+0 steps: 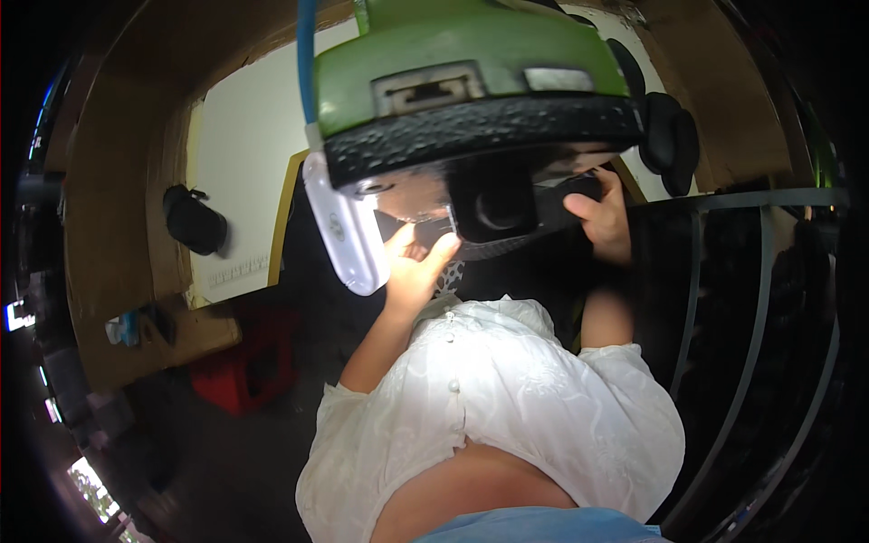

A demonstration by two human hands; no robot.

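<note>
A green machine head [471,54] with a black underside fills the upper middle, and a white lamp [344,226] shines at its left. Below it is a black, shoe-like piece [507,242] with a textured edge, its far part hidden by the machine. My left hand [418,267] grips its left side, thumb pointing up and fingers partly hidden behind it. My right hand [605,217] is closed on its right end, thumb on the near side. Whether it is a whole shoe or only a part, I cannot tell.
On the white tabletop [237,163] at left lies a black shoe-like piece [195,222]. More black pieces [668,145] lie at right. A red stool [244,366] stands lower left. A dark rack with grey bars [756,299] is at right. A blue tube [307,63] hangs beside the machine.
</note>
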